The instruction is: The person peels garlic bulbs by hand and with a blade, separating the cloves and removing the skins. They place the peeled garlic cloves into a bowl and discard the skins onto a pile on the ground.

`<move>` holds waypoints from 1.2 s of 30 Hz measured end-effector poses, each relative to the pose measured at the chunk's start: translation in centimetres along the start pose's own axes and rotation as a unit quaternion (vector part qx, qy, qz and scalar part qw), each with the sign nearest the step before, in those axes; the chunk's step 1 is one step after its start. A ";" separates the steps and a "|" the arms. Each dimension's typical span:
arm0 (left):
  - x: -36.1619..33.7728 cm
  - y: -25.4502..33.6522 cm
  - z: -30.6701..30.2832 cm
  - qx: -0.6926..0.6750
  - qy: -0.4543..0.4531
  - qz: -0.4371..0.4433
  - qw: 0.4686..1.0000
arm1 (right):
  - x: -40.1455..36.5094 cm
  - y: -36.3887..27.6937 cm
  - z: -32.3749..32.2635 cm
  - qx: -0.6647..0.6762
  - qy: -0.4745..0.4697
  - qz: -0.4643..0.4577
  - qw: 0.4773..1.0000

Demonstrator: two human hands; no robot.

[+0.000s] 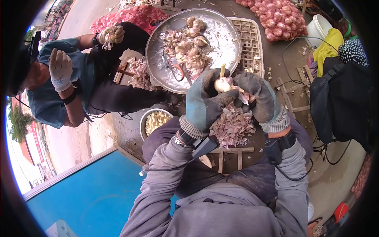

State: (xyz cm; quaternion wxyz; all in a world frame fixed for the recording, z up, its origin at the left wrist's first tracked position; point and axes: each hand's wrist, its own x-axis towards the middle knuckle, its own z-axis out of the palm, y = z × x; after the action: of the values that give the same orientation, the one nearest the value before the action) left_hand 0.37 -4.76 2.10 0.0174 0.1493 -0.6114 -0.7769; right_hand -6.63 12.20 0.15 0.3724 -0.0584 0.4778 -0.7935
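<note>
My left hand (203,100), in a blue and dark grey work glove, is closed around a garlic bulb (224,85) with a short stem pointing up. My right hand (260,98), in a matching glove, is closed at the bulb's right side, its fingers pinching loose garlic skin (246,98). Just beyond my hands is a round metal pan (230,43) with several garlic bulbs (193,41), loose skins and orange-handled scissors (177,71). Below my hands lies a heap of garlic skins (233,126).
A bowl (142,128) of peeled cloves stands by my left knee. A co-worker (65,83) in gloves sits at the left. Net bags of garlic (276,19), a plastic crate (256,43), a white bucket (319,31) and a black bag (339,98) are around. A blue board (90,193) lies lower left.
</note>
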 end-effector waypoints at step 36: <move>0.7 -2.2 -1.2 0.076 -0.044 0.061 0.994 | 0.2 0.7 -2.5 -0.153 0.011 -0.046 0.987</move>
State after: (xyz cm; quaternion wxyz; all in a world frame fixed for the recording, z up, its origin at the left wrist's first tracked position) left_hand 0.31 -5.53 -0.42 0.0263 0.0781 -0.6770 -0.7314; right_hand -7.53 13.63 -1.79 0.3170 -0.1281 0.5940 -0.7282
